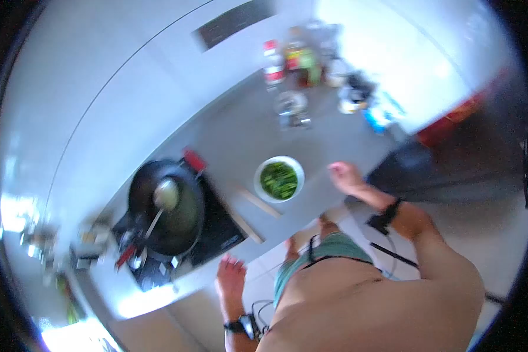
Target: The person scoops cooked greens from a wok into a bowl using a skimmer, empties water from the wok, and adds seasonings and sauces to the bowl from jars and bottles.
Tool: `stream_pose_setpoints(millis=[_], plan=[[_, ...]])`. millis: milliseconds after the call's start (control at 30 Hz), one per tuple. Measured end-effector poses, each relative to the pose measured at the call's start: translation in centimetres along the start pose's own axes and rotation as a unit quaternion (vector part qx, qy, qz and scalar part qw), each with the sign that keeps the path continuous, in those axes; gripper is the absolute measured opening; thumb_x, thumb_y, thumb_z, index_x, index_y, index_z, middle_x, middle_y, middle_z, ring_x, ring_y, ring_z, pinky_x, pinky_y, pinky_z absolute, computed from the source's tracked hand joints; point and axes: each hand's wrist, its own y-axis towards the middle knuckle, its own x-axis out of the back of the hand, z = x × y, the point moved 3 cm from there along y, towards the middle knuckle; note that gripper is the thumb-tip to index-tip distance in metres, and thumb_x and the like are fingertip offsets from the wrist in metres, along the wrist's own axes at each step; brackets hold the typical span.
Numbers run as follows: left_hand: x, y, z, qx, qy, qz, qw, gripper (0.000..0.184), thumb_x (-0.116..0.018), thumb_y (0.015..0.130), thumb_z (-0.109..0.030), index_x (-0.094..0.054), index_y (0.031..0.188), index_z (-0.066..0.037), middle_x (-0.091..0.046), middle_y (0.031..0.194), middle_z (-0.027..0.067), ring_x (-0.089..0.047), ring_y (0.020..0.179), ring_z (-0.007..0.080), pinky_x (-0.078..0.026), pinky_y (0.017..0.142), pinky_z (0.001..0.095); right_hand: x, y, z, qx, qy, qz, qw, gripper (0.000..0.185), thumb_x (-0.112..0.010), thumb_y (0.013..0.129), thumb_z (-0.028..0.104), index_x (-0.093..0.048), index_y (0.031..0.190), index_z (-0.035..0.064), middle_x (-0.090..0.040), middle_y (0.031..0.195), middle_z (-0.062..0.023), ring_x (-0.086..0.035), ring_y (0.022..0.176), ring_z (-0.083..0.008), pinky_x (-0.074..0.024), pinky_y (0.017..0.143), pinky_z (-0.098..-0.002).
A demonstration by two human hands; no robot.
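The left forearm points forward, its hand (230, 277) just beside the counter's front edge near the black wok (185, 214). The right arm bends inward at the elbow, its hand (347, 178) near a white bowl of chopped greens (279, 179) on the grey counter (311, 149). Blur prevents telling how open either hand is.

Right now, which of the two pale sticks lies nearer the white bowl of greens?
The shorter-looking stick, between the white bowl and the longer stick; that one lies farther off, along the black cooktop.
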Motion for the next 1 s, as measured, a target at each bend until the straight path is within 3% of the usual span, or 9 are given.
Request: stream_pose_setpoints(millis=[100,167,267,500,600,633,833,900,1000], plan=[[-0.4,-0.2,0.2,-0.033,0.011,-0.052,0.998,0.014,-0.059,0.099,-0.022,-0.063,0.108,-0.011,-0.067,0.092,0.0047,-0.067,0.086,0.0261,-0.055,0.071,0.0381,0.8,1.7,-1.4,0.036,0.003,0.039,0.999,0.016,-0.064,0.092,0.017,-0.07,0.097,0.0027,-0.071,0.078,-0.0114,-0.067,0.065,-0.0217,-0.0546,0.062,-0.0345],[-1.2,-2.0,-0.8,-0.068,0.029,-0.067,0.995,0.013,-0.06,0.099,-0.019,-0.063,0.108,-0.01,-0.068,0.093,0.0067,-0.069,0.087,0.0262,-0.057,0.072,0.0377,0.6,2.4,0.3,-0.114,0.128,0.179,0.969,0.018,-0.063,0.095,0.019,-0.069,0.096,0.0024,-0.069,0.074,-0.0065,-0.064,0.06,-0.0139,-0.0524,0.055,-0.0295],[-1.1,-5.1,-3.1,-0.147,0.08,-0.118,0.979,0.014,-0.061,0.099,-0.018,-0.063,0.109,-0.009,-0.069,0.093,0.0084,-0.07,0.088,0.026,-0.059,0.073,0.0367,-0.2,2.9,5.1,-0.112,0.166,0.302,0.932,0.02,-0.061,0.097,0.021,-0.069,0.096,0.002,-0.066,0.073,-0.0026,-0.061,0.059,-0.0082,-0.0493,0.05,-0.0251],[5.8,-12.1,-18.3,-0.352,0.275,-0.296,0.845,0.026,-0.065,0.095,-0.02,-0.06,0.117,-0.006,-0.066,0.099,0.0082,-0.07,0.083,0.0223,-0.058,0.065,0.0323,-4.0,1.8,17.8,0.045,0.168,0.502,0.847,0.023,-0.057,0.099,0.02,-0.068,0.104,0.0008,-0.068,0.075,-0.0041,-0.062,0.06,-0.0084,-0.0514,0.054,-0.0261],[8.8,-11.6,-27.6,-0.392,0.475,-0.387,0.686,0.032,-0.068,0.09,-0.018,-0.061,0.117,-0.003,-0.065,0.1,0.0091,-0.066,0.085,0.0199,-0.057,0.068,0.0339,-7.0,0.6,25.5,0.151,0.15,0.512,0.832,0.025,-0.056,0.099,0.02,-0.068,0.111,0.0014,-0.07,0.079,-0.0068,-0.066,0.065,-0.0119,-0.0541,0.06,-0.0297],[11.8,-10.0,-31.8,-0.462,0.616,-0.379,0.514,0.037,-0.069,0.085,-0.015,-0.06,0.119,-0.002,-0.067,0.106,0.0135,-0.068,0.088,0.0258,-0.057,0.076,0.0383,-8.6,0.2,28.4,0.198,0.16,0.491,0.833,0.027,-0.055,0.099,0.02,-0.068,0.113,0.002,-0.071,0.08,-0.008,-0.067,0.069,-0.0138,-0.0547,0.064,-0.0312],[7.3,-4.5,-42.0,-0.334,0.837,-0.219,0.374,0.058,-0.071,0.075,-0.017,-0.056,0.13,-0.007,-0.044,0.148,0.0178,-0.04,0.137,0.0369,-0.034,0.113,0.0432,-23.7,-3.1,44.3,0.356,0.087,0.371,0.853,0.036,-0.05,0.098,0.028,-0.066,0.123,0.007,-0.071,0.099,-0.0216,-0.07,0.091,-0.0368,-0.0549,0.083,-0.0468],[6.6,-2.2,-42.7,-0.355,0.882,-0.148,0.273,0.055,-0.071,0.076,-0.027,-0.061,0.126,-0.009,-0.057,0.136,0.0179,-0.053,0.127,0.0364,-0.043,0.106,0.0437,-29.9,-4.5,47.7,0.368,0.052,0.328,0.869,0.04,-0.05,0.098,0.034,-0.064,0.126,0.0083,-0.071,0.095,-0.0233,-0.07,0.088,-0.038,-0.0563,0.075,-0.0483],[6.8,1.6,-44.2,-0.094,0.93,-0.135,0.328,0.049,-0.071,0.076,-0.034,-0.067,0.119,-0.01,-0.069,0.115,0.0176,-0.064,0.11,0.0359,-0.05,0.095,0.0453,-36.3,-6.3,51.7,0.357,0.005,0.253,0.899,0.043,-0.05,0.098,0.041,-0.064,0.122,0.0084,-0.069,0.084,-0.0251,-0.07,0.08,-0.04,-0.0562,0.071,-0.0511]])
